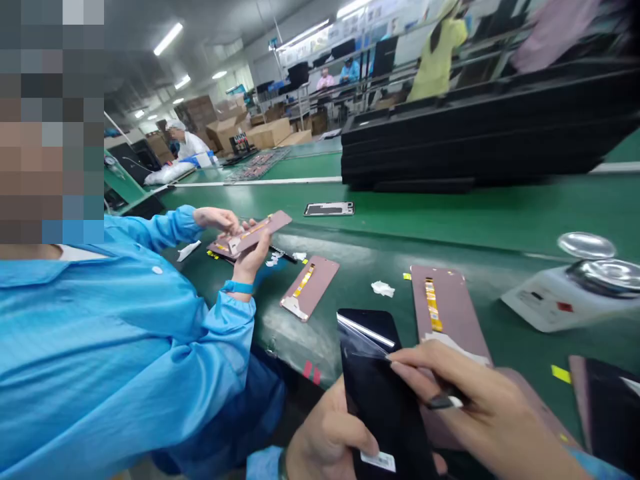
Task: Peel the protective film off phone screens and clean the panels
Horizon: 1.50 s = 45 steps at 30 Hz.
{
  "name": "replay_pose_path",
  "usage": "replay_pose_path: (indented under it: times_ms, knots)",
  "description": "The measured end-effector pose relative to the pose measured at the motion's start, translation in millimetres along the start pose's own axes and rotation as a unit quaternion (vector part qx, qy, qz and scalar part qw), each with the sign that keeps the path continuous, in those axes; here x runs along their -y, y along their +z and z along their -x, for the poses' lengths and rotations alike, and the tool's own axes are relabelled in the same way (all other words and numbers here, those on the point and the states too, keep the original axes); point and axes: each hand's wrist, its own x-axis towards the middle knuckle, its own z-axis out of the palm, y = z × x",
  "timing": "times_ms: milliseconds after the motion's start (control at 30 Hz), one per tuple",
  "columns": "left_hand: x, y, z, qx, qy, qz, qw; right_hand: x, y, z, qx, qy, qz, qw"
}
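My left hand (333, 430) grips a glossy black phone screen (377, 393) from below, its thumb on the front beside a small white label (379, 461). A ceiling light reflects across the screen's upper end. My right hand (480, 393) pinches thumb and forefinger at the screen's right edge, on what looks like a thin clear film (367, 355). A slim tool (445, 402) with a black and white end is tucked in the same hand; its kind is unclear. Behind my right hand lies a pinkish phone screen panel (450, 300), back up, with a gold flex cable (433, 305).
At left, a co-worker in blue (175, 320) holds a similar panel (260, 233). Another panel (311, 287), crumpled white scraps (383, 289) and a phone frame (329, 209) lie on the green bench. A white bottle with a metal top (550, 300) stands right; black trays (465, 147) are stacked behind.
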Motion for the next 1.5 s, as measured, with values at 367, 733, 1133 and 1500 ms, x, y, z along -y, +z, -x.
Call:
replay_pose_path:
  times_ms: [367, 733, 1133, 1500]
  knots:
    - [-6, 17, -5, -0.105, 0.078, 0.003, 0.991, 32, 6, -53, 0.045, 0.322, -0.231, 0.917]
    - [-24, 21, -5, -0.178, 0.073, 0.008, 0.981, 29, 3, -74, 0.008, 0.356, -0.225, 0.907]
    - [-17, 34, -4, -0.16, 0.148, 0.089, 0.972, 22, 19, 45, -0.005, -0.145, 0.132, 0.981]
    - [-10, 47, -6, -0.296, 0.338, -0.096, 0.888, 40, 30, 29, -0.168, 0.329, -0.37, 0.853]
